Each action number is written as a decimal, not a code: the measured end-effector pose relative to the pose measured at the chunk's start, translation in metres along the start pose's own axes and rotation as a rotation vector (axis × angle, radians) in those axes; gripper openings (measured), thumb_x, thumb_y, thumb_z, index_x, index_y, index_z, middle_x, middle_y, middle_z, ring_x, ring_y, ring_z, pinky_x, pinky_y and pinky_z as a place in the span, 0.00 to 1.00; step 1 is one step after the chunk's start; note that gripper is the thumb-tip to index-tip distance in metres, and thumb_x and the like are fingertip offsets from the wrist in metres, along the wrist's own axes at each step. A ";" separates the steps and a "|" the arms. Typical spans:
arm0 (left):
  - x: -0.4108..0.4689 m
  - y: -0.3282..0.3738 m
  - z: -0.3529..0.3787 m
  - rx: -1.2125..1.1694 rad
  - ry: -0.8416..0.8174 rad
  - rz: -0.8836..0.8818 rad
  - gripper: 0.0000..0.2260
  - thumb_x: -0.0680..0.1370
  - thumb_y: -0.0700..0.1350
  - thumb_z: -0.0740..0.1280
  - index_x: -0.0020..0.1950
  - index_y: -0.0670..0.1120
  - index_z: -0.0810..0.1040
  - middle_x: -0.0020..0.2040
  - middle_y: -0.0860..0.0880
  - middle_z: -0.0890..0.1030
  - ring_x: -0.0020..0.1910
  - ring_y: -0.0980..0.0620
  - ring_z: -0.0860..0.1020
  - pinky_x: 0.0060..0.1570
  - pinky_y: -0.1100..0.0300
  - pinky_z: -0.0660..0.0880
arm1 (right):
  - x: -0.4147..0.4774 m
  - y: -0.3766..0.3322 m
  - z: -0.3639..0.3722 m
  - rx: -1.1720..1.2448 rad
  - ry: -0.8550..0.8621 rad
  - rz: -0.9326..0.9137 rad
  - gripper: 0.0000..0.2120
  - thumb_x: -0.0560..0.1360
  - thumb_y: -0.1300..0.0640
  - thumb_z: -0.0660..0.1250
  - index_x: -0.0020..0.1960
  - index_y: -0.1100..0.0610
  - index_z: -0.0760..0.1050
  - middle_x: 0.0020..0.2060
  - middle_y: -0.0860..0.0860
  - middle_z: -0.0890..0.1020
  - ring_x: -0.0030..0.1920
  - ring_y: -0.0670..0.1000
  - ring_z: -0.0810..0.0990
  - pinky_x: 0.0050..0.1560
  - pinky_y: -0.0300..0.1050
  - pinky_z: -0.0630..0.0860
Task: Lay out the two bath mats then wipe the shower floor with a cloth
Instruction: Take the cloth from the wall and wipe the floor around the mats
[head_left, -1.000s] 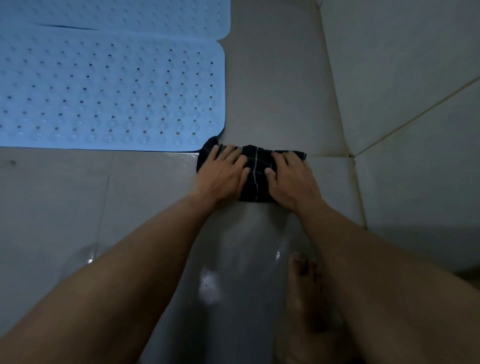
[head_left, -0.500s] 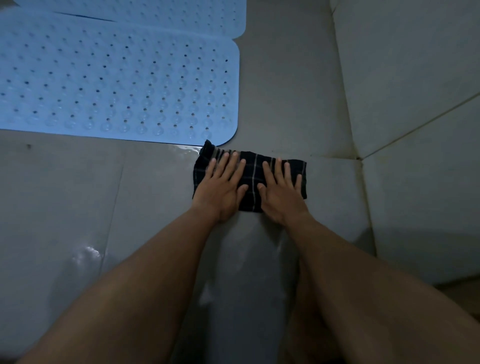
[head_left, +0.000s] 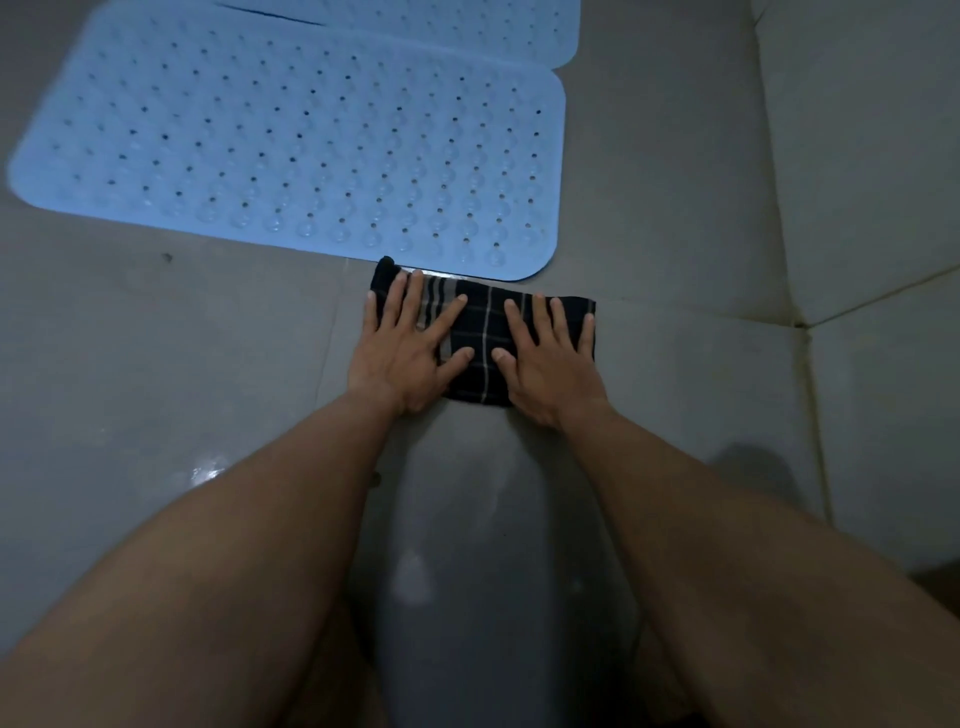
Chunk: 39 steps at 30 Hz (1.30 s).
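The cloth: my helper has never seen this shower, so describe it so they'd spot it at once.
Start at the nearer blue bath mat on the grey tiled floor. By its near right corner lies the cloth, under the flat left hand and right hand. It alone is dark: black with thin pale checks.

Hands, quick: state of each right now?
Left hand: open, fingers straight, pressing flat on the dark checked cloth.
Right hand: open, fingers straight, pressing flat on the same cloth.
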<state>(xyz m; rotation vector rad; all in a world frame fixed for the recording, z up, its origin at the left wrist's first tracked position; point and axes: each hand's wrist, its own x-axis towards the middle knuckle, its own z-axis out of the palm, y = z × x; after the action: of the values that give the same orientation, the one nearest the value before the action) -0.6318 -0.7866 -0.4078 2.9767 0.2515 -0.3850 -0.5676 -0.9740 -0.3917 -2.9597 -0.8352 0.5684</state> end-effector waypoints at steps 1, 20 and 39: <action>-0.001 -0.005 0.000 0.011 0.001 -0.011 0.32 0.79 0.69 0.43 0.81 0.61 0.38 0.81 0.42 0.36 0.79 0.44 0.33 0.76 0.40 0.35 | 0.003 -0.005 0.001 -0.003 0.006 -0.010 0.31 0.83 0.40 0.44 0.82 0.49 0.40 0.81 0.55 0.45 0.80 0.57 0.40 0.76 0.65 0.37; 0.004 -0.024 -0.003 0.042 0.024 -0.051 0.31 0.83 0.61 0.43 0.82 0.51 0.37 0.81 0.39 0.38 0.79 0.42 0.34 0.78 0.45 0.39 | 0.022 -0.017 0.015 0.005 0.110 -0.144 0.33 0.82 0.42 0.42 0.82 0.56 0.46 0.81 0.54 0.48 0.81 0.55 0.42 0.78 0.61 0.39; -0.015 -0.208 -0.009 -0.018 0.087 -0.136 0.33 0.79 0.65 0.39 0.82 0.54 0.42 0.82 0.44 0.42 0.80 0.47 0.37 0.78 0.50 0.38 | 0.086 -0.175 0.010 0.006 0.059 -0.340 0.30 0.83 0.39 0.43 0.82 0.47 0.40 0.80 0.55 0.40 0.80 0.54 0.37 0.77 0.61 0.36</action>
<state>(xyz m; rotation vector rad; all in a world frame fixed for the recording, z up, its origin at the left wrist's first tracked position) -0.6819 -0.5844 -0.4174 2.9712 0.4664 -0.2661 -0.5909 -0.7804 -0.4110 -2.7205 -1.2871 0.4605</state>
